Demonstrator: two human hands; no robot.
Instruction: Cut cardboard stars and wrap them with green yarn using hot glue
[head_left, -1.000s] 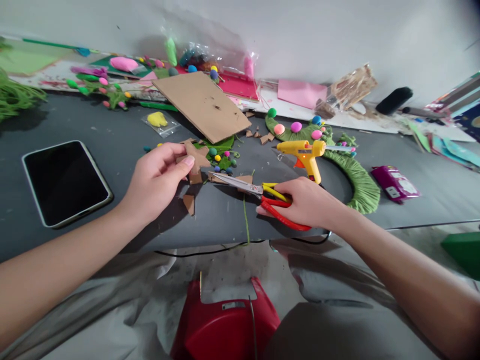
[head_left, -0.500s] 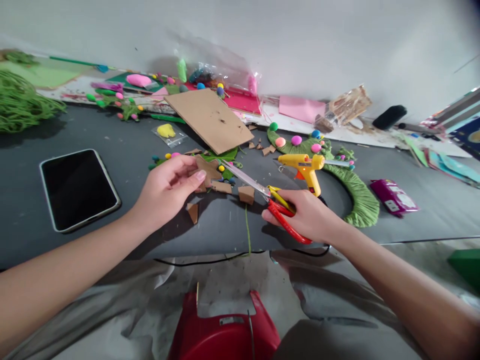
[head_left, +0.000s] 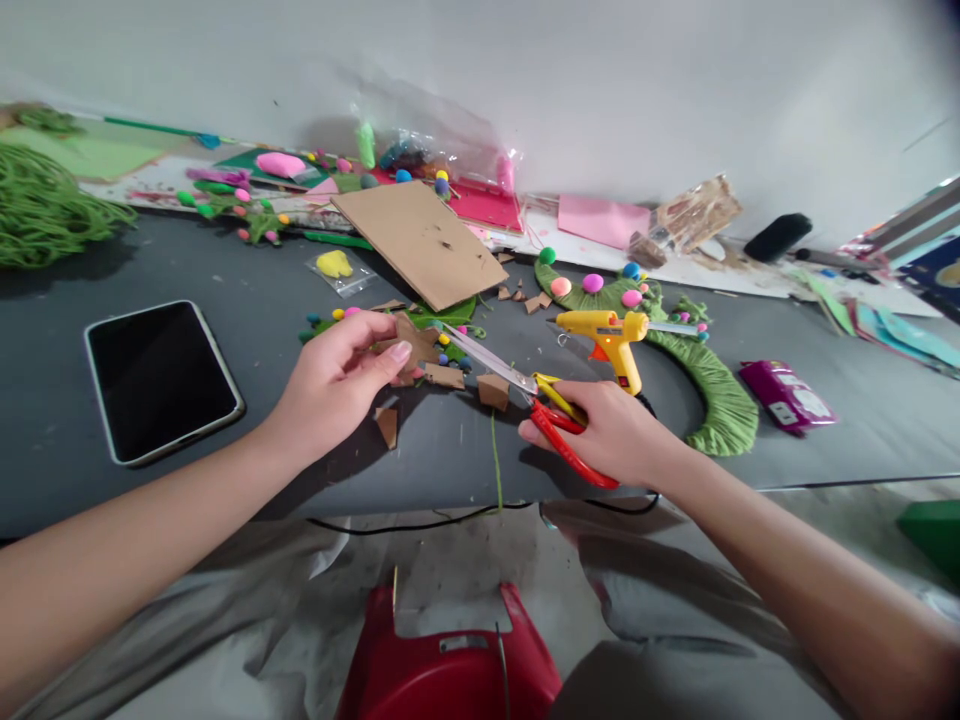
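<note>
Between its thumb and fingers, my left hand (head_left: 341, 375) pinches a small piece of brown cardboard (head_left: 417, 340) with an uneven edge. My right hand (head_left: 607, 430) is wrapped round the red and yellow handles of the scissors (head_left: 495, 365). Their blades point up and left, with the tips beside the cardboard piece. Cut cardboard scraps (head_left: 493, 391) lie on the grey table (head_left: 315, 480) below the blades. Just beyond my right hand lies a yellow glue gun (head_left: 611, 335).
A tablet (head_left: 163, 380) lies at the left, below green yarn (head_left: 52, 210). Behind the hands is a cardboard sheet (head_left: 424, 243). A green yarn-wrapped wreath (head_left: 716, 395) with pom-poms and a purple packet (head_left: 786, 397) lie at the right. A red chair (head_left: 450, 670) stands below.
The cardboard piece has tilted slightly in my left hand. The scissor handles have shifted a little to the left in my right hand.
</note>
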